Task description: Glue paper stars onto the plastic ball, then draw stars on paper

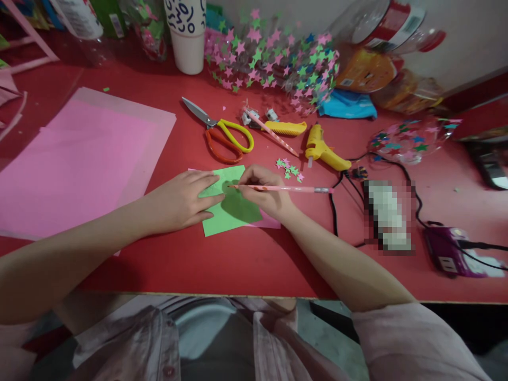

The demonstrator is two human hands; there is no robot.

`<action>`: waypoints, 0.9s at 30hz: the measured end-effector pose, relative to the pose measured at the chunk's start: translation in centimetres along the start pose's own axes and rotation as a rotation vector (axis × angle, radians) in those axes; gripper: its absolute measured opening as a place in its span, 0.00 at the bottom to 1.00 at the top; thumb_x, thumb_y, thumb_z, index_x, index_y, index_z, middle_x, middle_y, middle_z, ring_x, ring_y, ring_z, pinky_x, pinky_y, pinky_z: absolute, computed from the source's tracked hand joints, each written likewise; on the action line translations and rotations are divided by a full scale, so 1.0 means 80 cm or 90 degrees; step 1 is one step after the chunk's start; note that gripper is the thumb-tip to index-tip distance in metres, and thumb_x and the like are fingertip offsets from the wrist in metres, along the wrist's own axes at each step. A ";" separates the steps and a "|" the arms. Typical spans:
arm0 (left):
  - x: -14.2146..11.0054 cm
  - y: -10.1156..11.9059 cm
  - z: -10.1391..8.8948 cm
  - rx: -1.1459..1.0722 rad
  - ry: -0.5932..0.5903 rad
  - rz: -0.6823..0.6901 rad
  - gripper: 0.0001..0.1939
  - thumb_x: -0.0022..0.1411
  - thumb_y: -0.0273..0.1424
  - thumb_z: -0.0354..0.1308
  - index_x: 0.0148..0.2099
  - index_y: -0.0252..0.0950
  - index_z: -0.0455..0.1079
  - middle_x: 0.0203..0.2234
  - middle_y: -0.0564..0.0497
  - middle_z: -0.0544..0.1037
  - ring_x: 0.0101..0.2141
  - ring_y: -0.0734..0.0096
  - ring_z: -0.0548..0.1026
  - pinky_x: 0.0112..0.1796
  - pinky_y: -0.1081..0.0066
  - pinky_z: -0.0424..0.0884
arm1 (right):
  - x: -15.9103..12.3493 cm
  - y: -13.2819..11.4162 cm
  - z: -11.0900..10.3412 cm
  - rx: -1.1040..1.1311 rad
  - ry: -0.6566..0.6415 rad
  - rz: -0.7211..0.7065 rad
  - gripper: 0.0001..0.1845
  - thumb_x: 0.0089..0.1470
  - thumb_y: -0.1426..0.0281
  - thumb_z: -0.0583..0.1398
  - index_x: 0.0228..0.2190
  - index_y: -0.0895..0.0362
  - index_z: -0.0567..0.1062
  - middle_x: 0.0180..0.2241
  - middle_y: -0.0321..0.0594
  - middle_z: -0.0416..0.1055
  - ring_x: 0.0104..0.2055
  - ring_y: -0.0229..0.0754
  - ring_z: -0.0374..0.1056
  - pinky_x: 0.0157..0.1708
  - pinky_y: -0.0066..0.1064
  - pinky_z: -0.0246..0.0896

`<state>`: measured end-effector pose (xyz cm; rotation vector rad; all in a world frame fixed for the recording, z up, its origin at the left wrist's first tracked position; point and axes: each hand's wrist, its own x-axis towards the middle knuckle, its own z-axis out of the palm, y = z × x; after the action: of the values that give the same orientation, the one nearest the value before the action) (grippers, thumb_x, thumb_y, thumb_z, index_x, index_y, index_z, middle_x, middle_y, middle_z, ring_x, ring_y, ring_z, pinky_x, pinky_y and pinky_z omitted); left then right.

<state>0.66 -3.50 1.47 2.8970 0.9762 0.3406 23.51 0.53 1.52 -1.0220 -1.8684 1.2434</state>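
My left hand (184,198) lies flat with fingers spread, pressing on the left part of a green sheet of paper (224,222). In my right hand (270,196) is a pink patterned pencil (301,189), pinched near its point, with the eraser end toward the right. The tip touches or hovers just over the green paper; I cannot tell which. Beneath the green sheet, a pink sheet (272,220) shows at the corners. Just beyond my right hand lies a small pile of green and pink paper stars (290,169).
Scissors (216,127), another pencil (278,136), a yellow cutter (286,127) and a glue gun (323,151) lie behind the papers. Large pink sheets (95,159) cover the left. Star-filled clear containers (270,58) and a white cup (188,53) stand at the back. Cables and a purple box (444,251) are right.
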 end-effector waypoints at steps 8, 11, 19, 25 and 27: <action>0.001 0.000 -0.003 0.002 -0.009 0.005 0.19 0.66 0.35 0.53 0.56 0.33 0.70 0.55 0.30 0.67 0.56 0.45 0.66 0.53 0.45 0.65 | 0.000 0.003 0.001 -0.012 -0.044 -0.005 0.05 0.48 0.72 0.59 0.24 0.57 0.67 0.20 0.29 0.61 0.23 0.30 0.53 0.23 0.25 0.47; 0.000 0.000 -0.003 -0.001 -0.009 0.002 0.18 0.66 0.35 0.53 0.56 0.34 0.70 0.55 0.31 0.67 0.56 0.45 0.66 0.54 0.45 0.64 | 0.000 0.003 0.001 -0.006 -0.056 -0.003 0.05 0.48 0.72 0.59 0.23 0.56 0.66 0.20 0.29 0.61 0.23 0.30 0.54 0.23 0.25 0.48; 0.000 -0.001 -0.002 0.006 -0.018 0.002 0.19 0.67 0.36 0.52 0.56 0.34 0.69 0.56 0.32 0.67 0.57 0.46 0.65 0.54 0.47 0.64 | 0.004 0.005 0.008 -0.028 0.013 0.016 0.05 0.48 0.73 0.59 0.23 0.56 0.67 0.21 0.30 0.62 0.24 0.31 0.56 0.25 0.26 0.50; 0.000 -0.002 -0.001 -0.016 -0.009 -0.006 0.19 0.66 0.36 0.53 0.56 0.35 0.70 0.56 0.33 0.68 0.57 0.47 0.65 0.55 0.47 0.64 | 0.004 0.004 0.010 -0.022 0.040 0.019 0.06 0.50 0.71 0.59 0.24 0.57 0.67 0.22 0.31 0.63 0.24 0.32 0.58 0.25 0.26 0.52; 0.000 -0.002 -0.001 -0.013 -0.008 -0.007 0.19 0.66 0.36 0.53 0.56 0.35 0.70 0.56 0.34 0.68 0.57 0.47 0.65 0.55 0.47 0.64 | 0.004 0.004 0.010 -0.018 0.042 0.024 0.06 0.51 0.71 0.59 0.24 0.57 0.67 0.21 0.31 0.63 0.24 0.32 0.57 0.25 0.26 0.52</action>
<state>0.55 -3.38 1.50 2.8719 0.9801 0.3291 22.79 0.54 0.97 -1.1045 -1.8294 1.1938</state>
